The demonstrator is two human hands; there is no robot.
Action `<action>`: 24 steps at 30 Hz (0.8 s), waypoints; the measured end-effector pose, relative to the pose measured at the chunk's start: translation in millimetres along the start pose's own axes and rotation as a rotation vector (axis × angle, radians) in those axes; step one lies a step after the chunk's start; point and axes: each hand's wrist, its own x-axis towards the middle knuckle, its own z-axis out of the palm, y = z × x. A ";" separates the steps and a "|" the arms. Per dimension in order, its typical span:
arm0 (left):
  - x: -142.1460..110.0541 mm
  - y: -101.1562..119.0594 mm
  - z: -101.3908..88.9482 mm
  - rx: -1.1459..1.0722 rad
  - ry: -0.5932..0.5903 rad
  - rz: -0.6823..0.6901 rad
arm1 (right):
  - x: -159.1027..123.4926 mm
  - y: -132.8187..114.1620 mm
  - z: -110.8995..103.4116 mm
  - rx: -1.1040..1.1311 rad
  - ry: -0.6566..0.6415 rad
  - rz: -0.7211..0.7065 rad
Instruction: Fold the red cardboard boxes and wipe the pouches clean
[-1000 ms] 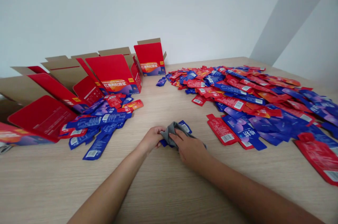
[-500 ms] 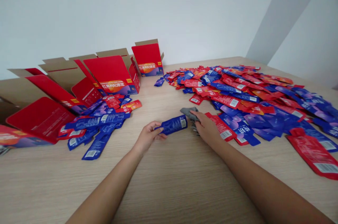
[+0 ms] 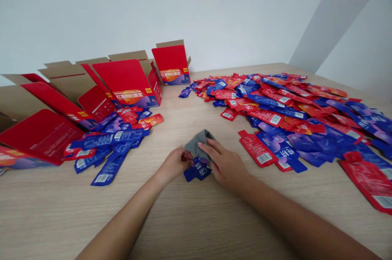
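Observation:
A blue sachet (image 3: 200, 169) with white lettering is between my two hands, above the middle of the table. My left hand (image 3: 175, 165) grips it at its left side, fingers curled and partly hidden. Over the sachet's upper part lies a grey cloth (image 3: 200, 142). My right hand (image 3: 225, 165) holds this cloth against the sachet, thumb and fingers pressed on it. The cloth covers much of the sachet, so its far end is hidden.
On the right spreads a large heap of red and blue sachets (image 3: 275, 117). A smaller pile of sachets (image 3: 113, 139) lies at left, before open red cartons (image 3: 127, 82). Another red carton (image 3: 171, 64) stands at the back by the wall, a blue sachet (image 3: 185, 92) near it.
My right hand has moved left with the grey cloth, which now wraps over the blue sachet. The sachet has been turned, so its lettered face shows instead of the barcode.

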 end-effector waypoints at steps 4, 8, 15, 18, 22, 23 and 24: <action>-11.0 15.4 3.9 0.301 0.007 0.128 | -4.0 -13.5 0.7 0.002 -0.076 -0.092; -20.1 28.6 9.2 0.600 0.010 0.067 | -2.1 2.3 -1.3 0.030 0.048 0.002; -16.7 24.9 18.0 0.286 0.071 -0.047 | -2.3 4.0 -2.7 -0.001 0.076 0.011; -11.3 20.7 19.9 -0.030 -0.003 -0.193 | -4.1 -15.4 4.6 -0.033 -0.058 -0.061; -6.1 17.3 14.6 -0.269 -0.027 -0.298 | 5.3 -14.2 12.7 -0.196 -0.210 0.015; -5.6 16.9 12.4 -0.331 -0.037 -0.313 | 9.5 -5.7 11.9 -0.247 -0.209 0.079; -5.4 16.6 10.4 -0.392 -0.050 -0.328 | 13.5 4.8 9.8 -0.297 -0.198 0.159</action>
